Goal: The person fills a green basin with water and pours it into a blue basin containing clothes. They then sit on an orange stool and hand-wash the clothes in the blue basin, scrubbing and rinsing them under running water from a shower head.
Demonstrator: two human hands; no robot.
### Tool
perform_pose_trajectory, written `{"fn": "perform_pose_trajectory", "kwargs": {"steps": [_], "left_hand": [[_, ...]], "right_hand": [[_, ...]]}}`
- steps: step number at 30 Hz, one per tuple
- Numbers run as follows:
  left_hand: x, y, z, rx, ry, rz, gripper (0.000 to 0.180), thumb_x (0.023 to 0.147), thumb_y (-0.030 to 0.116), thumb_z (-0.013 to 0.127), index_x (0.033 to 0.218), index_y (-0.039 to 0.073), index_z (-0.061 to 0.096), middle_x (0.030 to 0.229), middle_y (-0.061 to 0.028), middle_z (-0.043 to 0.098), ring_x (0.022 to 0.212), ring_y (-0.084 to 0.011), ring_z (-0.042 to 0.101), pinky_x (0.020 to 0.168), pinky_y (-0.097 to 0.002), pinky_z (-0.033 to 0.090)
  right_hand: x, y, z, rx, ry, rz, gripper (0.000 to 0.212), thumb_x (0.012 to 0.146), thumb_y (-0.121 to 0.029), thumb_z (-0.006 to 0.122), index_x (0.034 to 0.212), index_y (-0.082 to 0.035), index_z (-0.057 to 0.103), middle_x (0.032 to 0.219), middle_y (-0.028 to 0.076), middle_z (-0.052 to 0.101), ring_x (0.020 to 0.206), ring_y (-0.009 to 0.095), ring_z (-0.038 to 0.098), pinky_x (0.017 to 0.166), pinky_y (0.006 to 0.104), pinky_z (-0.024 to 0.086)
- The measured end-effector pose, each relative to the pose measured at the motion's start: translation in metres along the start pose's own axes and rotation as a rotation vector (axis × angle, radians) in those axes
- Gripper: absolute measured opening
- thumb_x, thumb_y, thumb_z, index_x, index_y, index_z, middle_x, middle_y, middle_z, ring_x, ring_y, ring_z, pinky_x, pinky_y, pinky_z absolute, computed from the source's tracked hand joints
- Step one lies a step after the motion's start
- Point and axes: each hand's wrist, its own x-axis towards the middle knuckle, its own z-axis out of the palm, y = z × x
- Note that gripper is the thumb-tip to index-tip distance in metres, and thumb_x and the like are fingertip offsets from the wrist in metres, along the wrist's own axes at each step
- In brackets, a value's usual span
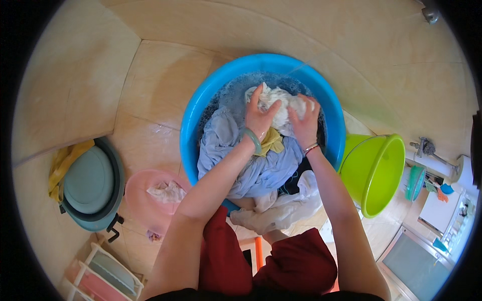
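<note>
Inside a large blue basin of sudsy water, my left hand and my right hand hold a bunched white cloth between them. The fingers of both hands curl into its wet folds, and the fingertips are partly hidden by it. Below my wrists a light blue garment fills the near part of the basin. A mustard-yellow cloth lies on it between my forearms. Some dark fabric shows by my right forearm, and a whitish garment hangs over the near rim.
A lime-green bucket stands right of the basin. To the left are a pink basin with a crumpled white cloth inside and grey-green folding basins draped with a yellow cloth. A rack stands at the lower left.
</note>
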Motion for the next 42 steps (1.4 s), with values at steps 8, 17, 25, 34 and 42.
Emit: {"fn": "perform_pose_trajectory", "kwargs": {"steps": [8, 17, 25, 34, 42], "left_hand": [[0.034, -0.053, -0.008, 0.602, -0.23, -0.249, 0.041, 0.089, 0.022, 0.059, 0.129, 0.015, 0.052, 0.111, -0.0211, 0.062, 0.101, -0.0348, 0.06, 0.089, -0.0409, 0.046], [0.053, -0.103, 0.003, 0.411, -0.157, -0.239, 0.046, 0.091, 0.029, 0.058, 0.128, 0.003, 0.052, 0.119, -0.018, 0.061, 0.108, -0.0283, 0.059, 0.093, -0.037, 0.045], [0.033, -0.019, 0.004, -0.78, -0.361, -0.752, 0.039, 0.092, 0.033, 0.057, 0.118, 0.005, 0.056, 0.111, -0.0105, 0.061, 0.101, -0.0214, 0.059, 0.089, -0.0335, 0.048], [-0.027, 0.014, 0.019, -1.187, -0.54, -0.941, 0.028, 0.094, 0.042, 0.057, 0.102, 0.015, 0.058, 0.087, -0.0006, 0.062, 0.074, -0.0132, 0.06, 0.062, -0.0286, 0.051], [-0.046, -0.002, 0.028, -1.216, -0.535, -0.72, 0.037, 0.096, 0.05, 0.048, 0.093, 0.014, 0.058, 0.076, 0.0023, 0.057, 0.064, -0.0075, 0.056, 0.054, -0.0237, 0.045]], "right_hand": [[-0.008, 0.043, 0.059, -0.254, -0.369, 0.151, 0.041, 0.09, -0.026, 0.058, 0.126, -0.012, 0.046, 0.115, 0.024, 0.049, 0.091, 0.042, 0.06, 0.071, 0.0448, 0.053], [-0.024, 0.112, 0.109, 0.012, -0.077, 0.123, 0.039, 0.083, -0.014, 0.063, 0.12, -0.009, 0.054, 0.11, 0.021, 0.055, 0.106, 0.039, 0.052, 0.093, 0.0451, 0.043], [-0.002, -0.07, -0.021, 0.1, -0.127, -0.374, 0.03, 0.069, -0.003, 0.065, 0.096, -0.017, 0.064, 0.107, 0.011, 0.056, 0.098, 0.034, 0.053, 0.076, 0.042, 0.049], [-0.06, -0.136, -0.072, -0.134, -0.22, -0.431, 0.043, 0.067, -0.032, 0.074, 0.109, -0.026, 0.065, 0.109, -0.001, 0.055, 0.087, 0.023, 0.05, 0.066, 0.0305, 0.047], [-0.065, -0.107, -0.037, -0.009, 0.036, -0.296, 0.028, 0.06, -0.027, 0.078, 0.082, -0.017, 0.065, 0.091, 0.004, 0.054, 0.074, 0.025, 0.058, 0.05, 0.0351, 0.048]]}}
